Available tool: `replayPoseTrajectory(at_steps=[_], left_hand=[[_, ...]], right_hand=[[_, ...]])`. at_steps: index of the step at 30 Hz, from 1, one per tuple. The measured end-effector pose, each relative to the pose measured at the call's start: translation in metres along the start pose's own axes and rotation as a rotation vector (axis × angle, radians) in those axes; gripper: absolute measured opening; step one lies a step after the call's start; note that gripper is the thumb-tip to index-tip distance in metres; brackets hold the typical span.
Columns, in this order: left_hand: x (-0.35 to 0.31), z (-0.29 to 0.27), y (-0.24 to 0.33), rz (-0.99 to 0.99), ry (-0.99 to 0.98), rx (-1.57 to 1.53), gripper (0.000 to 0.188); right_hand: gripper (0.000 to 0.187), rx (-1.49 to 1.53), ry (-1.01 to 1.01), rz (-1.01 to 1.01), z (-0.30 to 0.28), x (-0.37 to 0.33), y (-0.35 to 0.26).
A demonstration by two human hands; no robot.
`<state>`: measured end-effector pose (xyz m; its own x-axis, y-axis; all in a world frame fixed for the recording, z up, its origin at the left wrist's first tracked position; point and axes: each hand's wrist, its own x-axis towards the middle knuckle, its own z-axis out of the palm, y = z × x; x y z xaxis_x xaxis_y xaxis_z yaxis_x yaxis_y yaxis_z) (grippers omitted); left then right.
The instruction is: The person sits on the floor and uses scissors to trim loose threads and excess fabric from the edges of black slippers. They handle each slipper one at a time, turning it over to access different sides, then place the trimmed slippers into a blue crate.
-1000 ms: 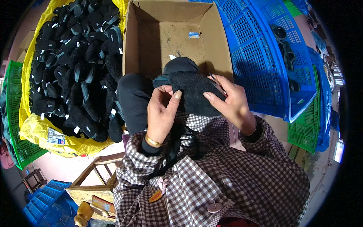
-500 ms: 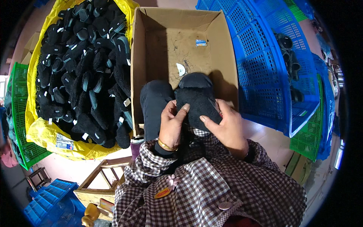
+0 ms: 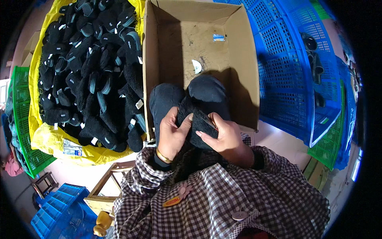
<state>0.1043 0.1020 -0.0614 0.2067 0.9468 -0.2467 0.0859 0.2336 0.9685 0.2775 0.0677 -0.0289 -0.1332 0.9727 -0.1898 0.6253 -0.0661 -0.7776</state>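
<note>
One black fuzzy piece (image 3: pixel 200 126), gripped by left hand (image 3: pixel 171 137) and right hand (image 3: pixel 227 139), near side of two knees (image 3: pixel 168 97). One cardboard box (image 3: pixel 243 49) far; one yellow bag (image 3: pixel 44 140) left, black slippers (image 3: pixel 85 69) uncounted. Pale pinkish floor (image 3: pixel 274 139); blue basketwork (image 3: pixel 280 73) right.

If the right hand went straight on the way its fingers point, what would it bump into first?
The black fuzzy piece that the right hand holds; past that, perhaps the dark-clad knees, though depth is unclear.
</note>
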Motion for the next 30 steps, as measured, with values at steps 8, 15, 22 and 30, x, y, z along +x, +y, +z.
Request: replayPoseTrajectory(at_steps=[8, 15, 22, 30], left_hand=[[-0.002, -0.032, 0.03, 0.384, -0.071, 0.599, 0.018], [-0.005, -0.014, 0.045, 0.444, 0.016, 0.937, 0.025], [-0.057, -0.01, 0.035, 0.311, 0.128, 0.878, 0.05], [-0.068, -0.02, 0.02, 0.369, 0.037, 0.892, 0.076]], right_hand=[[0.038, 0.406, -0.169, 0.037, 0.033, 0.02, 0.017], [0.032, 0.786, -0.263, 0.28, 0.043, 0.044, 0.01], [0.025, 1.046, -0.442, 0.239, 0.044, 0.048, 0.017], [0.025, 1.035, -0.213, 0.186, 0.052, 0.037, 0.025]])
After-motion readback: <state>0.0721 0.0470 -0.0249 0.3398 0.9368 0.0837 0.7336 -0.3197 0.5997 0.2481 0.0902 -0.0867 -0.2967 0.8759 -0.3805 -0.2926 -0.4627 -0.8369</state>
